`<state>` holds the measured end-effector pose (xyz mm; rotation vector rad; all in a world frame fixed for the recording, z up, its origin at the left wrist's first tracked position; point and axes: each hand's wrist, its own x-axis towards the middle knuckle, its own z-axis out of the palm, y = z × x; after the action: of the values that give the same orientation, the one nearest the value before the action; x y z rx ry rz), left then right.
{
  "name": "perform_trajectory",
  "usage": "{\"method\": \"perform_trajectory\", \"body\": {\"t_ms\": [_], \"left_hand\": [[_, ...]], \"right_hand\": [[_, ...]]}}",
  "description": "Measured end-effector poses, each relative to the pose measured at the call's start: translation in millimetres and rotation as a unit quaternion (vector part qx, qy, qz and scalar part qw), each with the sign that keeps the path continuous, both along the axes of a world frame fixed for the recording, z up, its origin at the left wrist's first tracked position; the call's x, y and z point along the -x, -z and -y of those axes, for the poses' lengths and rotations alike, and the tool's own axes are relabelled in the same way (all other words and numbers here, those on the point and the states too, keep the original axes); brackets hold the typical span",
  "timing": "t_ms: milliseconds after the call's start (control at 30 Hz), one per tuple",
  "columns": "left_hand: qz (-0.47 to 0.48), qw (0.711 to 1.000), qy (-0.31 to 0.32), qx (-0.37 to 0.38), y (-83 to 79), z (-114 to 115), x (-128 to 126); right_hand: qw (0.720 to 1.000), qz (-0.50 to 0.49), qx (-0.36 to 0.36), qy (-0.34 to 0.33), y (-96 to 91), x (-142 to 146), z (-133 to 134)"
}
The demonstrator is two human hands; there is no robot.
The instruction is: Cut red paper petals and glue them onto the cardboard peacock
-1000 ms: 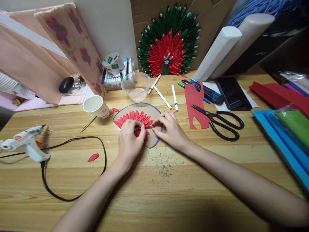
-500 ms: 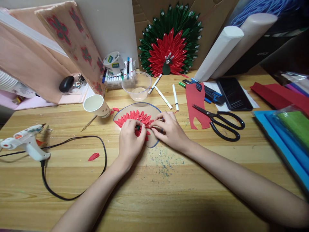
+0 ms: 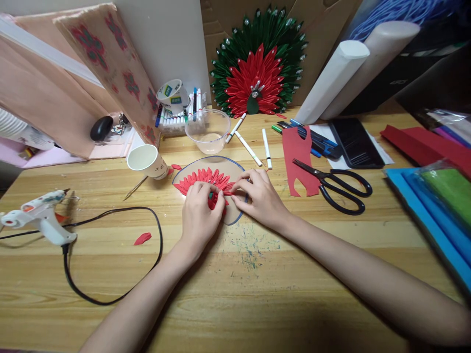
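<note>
On the table lies a round cardboard disc (image 3: pixel 191 167) with a blue-drawn edge. A fan of pointed red paper petals (image 3: pixel 206 176) covers much of it, with a small green piece (image 3: pixel 211 196) at the middle. My left hand (image 3: pixel 202 208) is curled over the lower left of the petals, thumb and forefinger close together on those by the green piece. At the right side of the fan, my right hand (image 3: pixel 259 196) pinches the tip of a red petal between thumb and fingers. The fingers hide part of the disc.
A white glue gun (image 3: pixel 47 215) with a looping black cord lies left, near a loose red petal (image 3: pixel 143 239). Behind the disc stand a paper cup (image 3: pixel 147 162) and a clear bowl (image 3: pixel 208 132). Scissors (image 3: pixel 342 191) rest over red paper (image 3: pixel 294 147). A green-and-red peacock (image 3: pixel 257 63) leans behind.
My left hand has shifted very slightly right and its thumb has moved a little over the petals. My right hand stays almost in place at the petal.
</note>
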<state>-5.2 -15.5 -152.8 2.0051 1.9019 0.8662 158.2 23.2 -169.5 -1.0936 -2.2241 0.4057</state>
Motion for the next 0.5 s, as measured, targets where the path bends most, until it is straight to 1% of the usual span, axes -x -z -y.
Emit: {"method": "perform_trajectory", "body": {"t_ms": [233, 500], "left_hand": [[-0.005, 1.000, 0.003, -0.001, -0.4, -0.1, -0.6], [-0.011, 1.000, 0.007, -0.003, 1.3, 1.0, -0.3]], "right_hand": [[1.000, -0.002, 0.003, 0.010, -1.5, -3.7, -0.5], [1.000, -0.001, -0.006, 0.015, 2.0, -1.4, -3.5]]}}
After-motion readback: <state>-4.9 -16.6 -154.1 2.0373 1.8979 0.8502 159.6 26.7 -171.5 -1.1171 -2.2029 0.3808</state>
